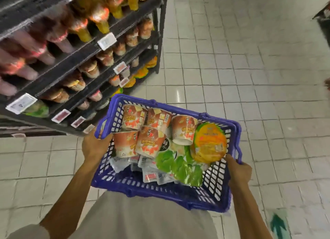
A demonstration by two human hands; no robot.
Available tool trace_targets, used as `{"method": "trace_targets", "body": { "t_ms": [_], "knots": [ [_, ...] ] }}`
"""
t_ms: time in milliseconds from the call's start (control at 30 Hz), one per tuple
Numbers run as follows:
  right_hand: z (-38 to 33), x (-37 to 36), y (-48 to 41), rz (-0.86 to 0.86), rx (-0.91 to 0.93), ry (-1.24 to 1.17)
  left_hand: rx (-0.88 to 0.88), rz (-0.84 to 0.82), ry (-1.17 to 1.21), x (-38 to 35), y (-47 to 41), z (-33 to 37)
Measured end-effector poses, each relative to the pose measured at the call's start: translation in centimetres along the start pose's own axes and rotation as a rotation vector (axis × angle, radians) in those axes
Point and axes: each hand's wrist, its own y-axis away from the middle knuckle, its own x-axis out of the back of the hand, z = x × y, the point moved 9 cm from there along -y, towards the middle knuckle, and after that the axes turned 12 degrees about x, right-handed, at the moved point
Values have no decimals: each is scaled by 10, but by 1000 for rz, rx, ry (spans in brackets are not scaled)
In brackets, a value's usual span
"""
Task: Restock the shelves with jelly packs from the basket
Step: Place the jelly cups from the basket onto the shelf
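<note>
Left hand (pixel 94 145) clamped on the near-left rim of the blue basket (pixel 219 190), fingers curled over the edge, thumb inside. Right hand (pixel 238 171) closed likewise on the near-right rim, beside the folded handles. Basket held level between both hands, above a pale tiled floor (pixel 250 60), pressed toward a grey shirt front (pixel 142 221). Just beyond the left hand's fingers, five red-and-white cups (pixel 150 142) lying on their sides: three in the far row, two in the near row, touching one another. Between the hands, nearer the right one, one green bag (pixel 176 167) with a leaf print, lying flat. Resting on its far-right end, just beyond the right hand's fingertips, one round orange-lidded pack (pixel 209 144), tilted against the basket wall. Under the cups and the bag, toward the body, a heap of small clear jelly packs (pixel 150 176) with red labels; count not readable, since overlapped and partly hidden. Up and to the left of the left hand, dark shelves (pixel 75 60) in several tiers, blurred, stocked with rows of cups and bottles, white and red price tags (pixel 106 41) along the edges. Near the right forearm, on the floor, one green arrow (pixel 278 224).
</note>
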Motion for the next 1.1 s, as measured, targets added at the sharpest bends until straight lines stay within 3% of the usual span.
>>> {"method": "trace_targets", "body": {
  "t_ms": [133,300,600,900,1100],
  "knots": [
    [-72,-46,-55,-152,147,87,189,71,122,1,9,-20],
    [-158,-126,-96,-272,295,180,285,141,270,-6,-3,-24],
    [-271,-279,-127,-499,433,302,736,214,540,-51,-24,-70],
    [-222,-454,-189,-631,406,509,1000,247,520,-154,-93,-157],
    [-159,-575,-232,-686,288,501,1100,172,640,-244,-168,-212]
  ]
}}
